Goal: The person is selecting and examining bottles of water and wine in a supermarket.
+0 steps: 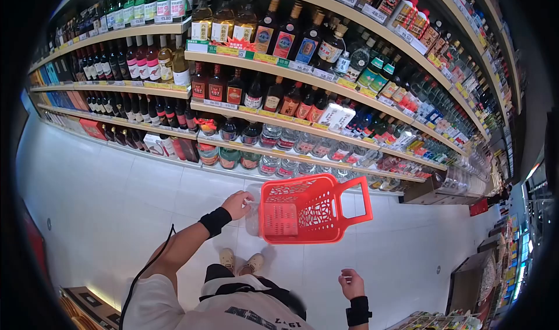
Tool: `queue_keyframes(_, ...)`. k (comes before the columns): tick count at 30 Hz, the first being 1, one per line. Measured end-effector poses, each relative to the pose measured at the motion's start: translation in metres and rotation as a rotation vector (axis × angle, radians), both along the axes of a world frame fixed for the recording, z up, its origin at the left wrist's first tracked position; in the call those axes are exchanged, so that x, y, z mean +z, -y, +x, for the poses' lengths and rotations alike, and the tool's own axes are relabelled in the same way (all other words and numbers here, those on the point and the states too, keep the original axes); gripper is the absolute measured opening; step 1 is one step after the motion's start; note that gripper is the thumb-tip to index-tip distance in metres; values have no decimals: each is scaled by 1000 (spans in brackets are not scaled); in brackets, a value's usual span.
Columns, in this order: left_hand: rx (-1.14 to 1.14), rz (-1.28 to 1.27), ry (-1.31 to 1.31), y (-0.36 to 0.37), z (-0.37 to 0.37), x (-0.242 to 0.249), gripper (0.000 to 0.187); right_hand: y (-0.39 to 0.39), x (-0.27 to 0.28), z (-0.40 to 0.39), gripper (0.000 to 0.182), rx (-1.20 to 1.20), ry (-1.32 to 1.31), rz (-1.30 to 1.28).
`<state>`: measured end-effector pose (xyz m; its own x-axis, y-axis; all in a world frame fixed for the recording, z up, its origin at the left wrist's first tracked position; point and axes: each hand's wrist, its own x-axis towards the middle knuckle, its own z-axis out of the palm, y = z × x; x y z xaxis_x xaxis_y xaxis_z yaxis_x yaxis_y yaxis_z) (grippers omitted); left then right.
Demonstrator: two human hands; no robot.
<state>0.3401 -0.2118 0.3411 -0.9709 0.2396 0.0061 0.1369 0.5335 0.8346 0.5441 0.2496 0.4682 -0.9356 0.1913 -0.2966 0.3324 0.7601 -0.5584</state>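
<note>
A red basket [279, 219] with cut-out patterned walls and a raised handle at its right stands on the pale floor; nothing shows inside it. My left hand [237, 205], with a black wristband, is just left of the basket's rim. Its fingers are drawn together, with a small whitish spot at their tips; whether it touches the basket is unclear. My right hand [351, 284], also with a black wristband, is below and right of the basket, apart from it. Its fingers are curled, with a small white spot between them that I cannot identify.
Long shelves [326, 85] of bottles with price tags curve across the top and right. Large jars [271, 135] sit on the low shelves, behind the basket. My shoes [254, 262] are on the tiled floor [157, 190]. More displays [473, 280] stand at the lower right.
</note>
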Motion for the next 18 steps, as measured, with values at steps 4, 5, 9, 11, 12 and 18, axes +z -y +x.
queue_keyframes(4, -2, 18, -70, 5, 3, -2, 24, 7, 1, 21, 32, -27, -34, -7)
queue_keyframes(5, -2, 30, -105, 4, 3, -6, 24, 9, 0, 21, 33, -31, -25, -6)
queue_keyframes(9, 104, 159, -57, -4, -6, 22, 24, -1, -11, 1, 34, -39, -96, -31)
queue_keyframes(11, 134, 211, -128, -5, -28, 23, 21, -14, -30, -21, 33, -10, -183, -33)
queue_keyframes(12, 175, 246, -148, -7, -25, 21, 20, -23, -37, -32, 31, -58, -186, -93)
queue_keyframes(18, 347, 428, -122, -22, -60, 13, 14, -88, -92, -117, 30, -17, -245, -96)
